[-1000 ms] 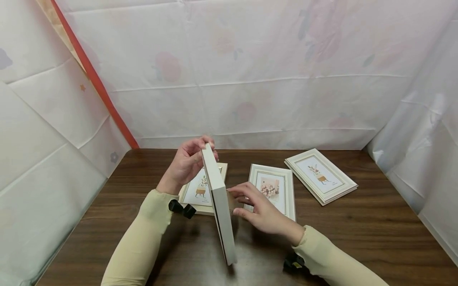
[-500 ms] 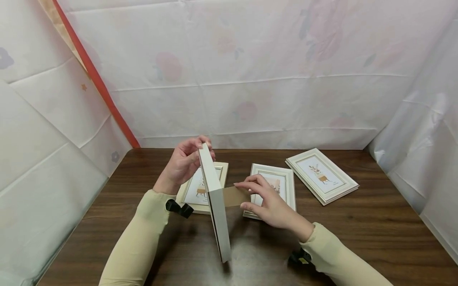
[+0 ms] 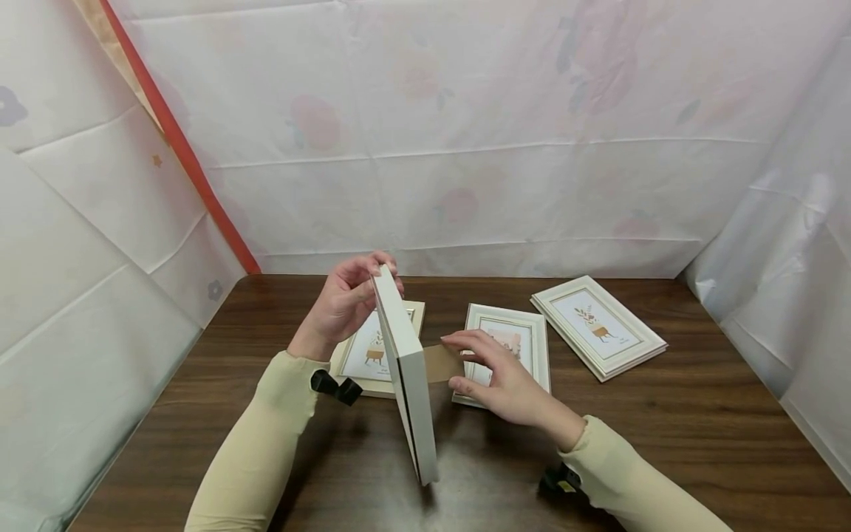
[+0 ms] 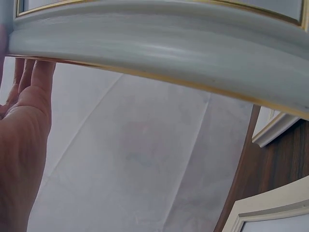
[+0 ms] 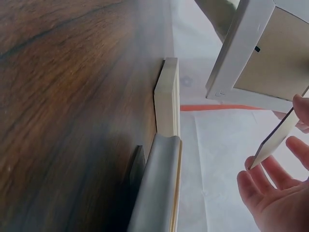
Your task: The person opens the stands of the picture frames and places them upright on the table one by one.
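Note:
A white picture frame (image 3: 412,414) stands on edge above the table, seen nearly edge-on in the head view. My left hand (image 3: 339,303) grips its far upper end, thumb on the near side and fingers behind. From the frame's back juts a brown easel leg (image 3: 444,363). My right hand (image 3: 501,380) holds that leg by its outer end, between thumb and fingers. In the right wrist view, the frame's beige backing (image 5: 280,58) shows, with the leg (image 5: 277,137) angled away from it. The left wrist view shows the gold-lined front moulding (image 4: 154,48).
Behind my left hand lies a cream frame with a plant picture (image 3: 355,366). A frame with a pink picture (image 3: 540,336) lies partly under my right hand. Further right, another plant-picture frame (image 3: 598,329) rests at an angle. A pale curtain (image 3: 465,133) hangs behind the dark wooden table (image 3: 665,458).
My right hand has moved rightward from the frame's back, and the brown leg now sticks out from it. The held frame has swayed only slightly.

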### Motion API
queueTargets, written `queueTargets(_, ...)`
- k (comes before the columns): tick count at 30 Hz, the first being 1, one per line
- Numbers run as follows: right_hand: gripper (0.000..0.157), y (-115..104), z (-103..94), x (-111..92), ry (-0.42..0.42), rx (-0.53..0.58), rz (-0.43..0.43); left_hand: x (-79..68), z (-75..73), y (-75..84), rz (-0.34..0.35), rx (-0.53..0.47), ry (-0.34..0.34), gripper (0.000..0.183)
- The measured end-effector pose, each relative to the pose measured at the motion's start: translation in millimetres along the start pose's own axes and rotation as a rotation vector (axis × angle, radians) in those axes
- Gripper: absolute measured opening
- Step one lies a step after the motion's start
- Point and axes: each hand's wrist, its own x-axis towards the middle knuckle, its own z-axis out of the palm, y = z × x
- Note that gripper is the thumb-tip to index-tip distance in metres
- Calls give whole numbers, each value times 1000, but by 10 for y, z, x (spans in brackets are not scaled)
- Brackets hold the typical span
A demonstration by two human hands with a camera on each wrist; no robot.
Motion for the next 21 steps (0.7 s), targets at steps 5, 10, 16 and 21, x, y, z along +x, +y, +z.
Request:
queueTargets(5,48,42,-74,-38,20,-18,-3,-11,-13,20,29,15,2,11)
queueTargets(10,45,83,-174,-105,53,-48,22,-42,-38,77,44,41,23,12)
queueTargets(16,42,117,-305,-197,103,-81,35,-128,-60,203,67,94,123,14)
queueTargets(21,42,150,-440,-303,134,-133,77,-199,-84,302,99,130,180,13)
